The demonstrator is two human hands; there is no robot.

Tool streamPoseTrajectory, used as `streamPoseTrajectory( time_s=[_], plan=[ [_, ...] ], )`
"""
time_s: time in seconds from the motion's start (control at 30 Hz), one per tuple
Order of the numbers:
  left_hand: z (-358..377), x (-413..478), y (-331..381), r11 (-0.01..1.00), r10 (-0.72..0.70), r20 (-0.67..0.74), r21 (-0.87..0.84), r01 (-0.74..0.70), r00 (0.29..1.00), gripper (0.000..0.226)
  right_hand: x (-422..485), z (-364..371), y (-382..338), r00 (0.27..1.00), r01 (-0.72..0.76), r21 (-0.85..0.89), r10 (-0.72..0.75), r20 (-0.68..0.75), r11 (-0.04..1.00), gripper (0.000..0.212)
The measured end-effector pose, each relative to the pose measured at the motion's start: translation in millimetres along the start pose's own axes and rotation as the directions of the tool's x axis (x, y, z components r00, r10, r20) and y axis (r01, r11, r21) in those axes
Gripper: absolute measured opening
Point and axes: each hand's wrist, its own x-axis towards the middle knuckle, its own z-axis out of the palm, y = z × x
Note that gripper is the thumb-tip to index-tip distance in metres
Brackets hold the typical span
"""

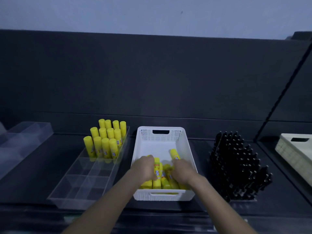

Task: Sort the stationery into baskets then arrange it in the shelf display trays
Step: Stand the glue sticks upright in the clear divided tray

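- Right now both hands are down in the white basket (185, 146), in its near half at six o'clock.
- The left hand (146, 168) has its fingers curled over the loose glue sticks (166, 180), clasping at least one at the pile's nine o'clock edge.
- The right hand (182, 171) is clenched round the raised glue stick (174, 154), which pokes out of the fist toward twelve o'clock, tilted.
- The loose pile lies flat beneath both palms; the hands cover it, so I can't count it exactly.
- At nine o'clock of the basket sits a clear tray (81, 188); twelve upright glue sticks (104, 142) stand at its far end, three rows of four.
- At three o'clock stand black pens (236, 162), too densely packed to count.
- One beige basket (293, 149) sits further out at three o'clock, and one second clear tray (25, 137) at far nine o'clock.
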Motion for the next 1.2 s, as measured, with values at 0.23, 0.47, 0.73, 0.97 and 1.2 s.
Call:
streamPoseTrajectory(
  time_s=[0.23, 0.47, 0.73, 0.97, 1.2],
  plan=[
    [-3, 39, -2, 0.987, -0.066, -0.074, -0.15, 0.055, 0.995, 0.049, 23, -1, -6, 0.989, -0.05, -0.078, 0.039, -0.145, 0.996, 0.036],
    [6, 59, -1, 0.937, -0.117, -0.102, -0.342, 0.076, 0.988, 0.053, 41, -2, -18, 0.975, -0.146, 0.065, 0.155, -0.157, 0.987, 0.038],
    [6, 66, 6, 0.9, -0.169, -0.107, -0.422, 0.109, 0.98, 0.025, 45, -8, -15, 0.985, -0.112, 0.395, 0.154, -0.076, 0.912, 0.036],
    [11, 67, 12, 0.949, -0.152, -0.174, -0.302, 0.095, 0.973, 0.021, 52, 0, -11, 0.975, -0.055, 0.71, 0.191, -0.113, 0.702, 0.034],
    [12, 65, 17, 0.976, -0.149, -0.187, -0.188, 0.113, 0.971, 0.021, 38, -5, -7, 0.919, 0.134, 0.799, 0.228, -0.322, 0.586, 0.029]
  ],
)
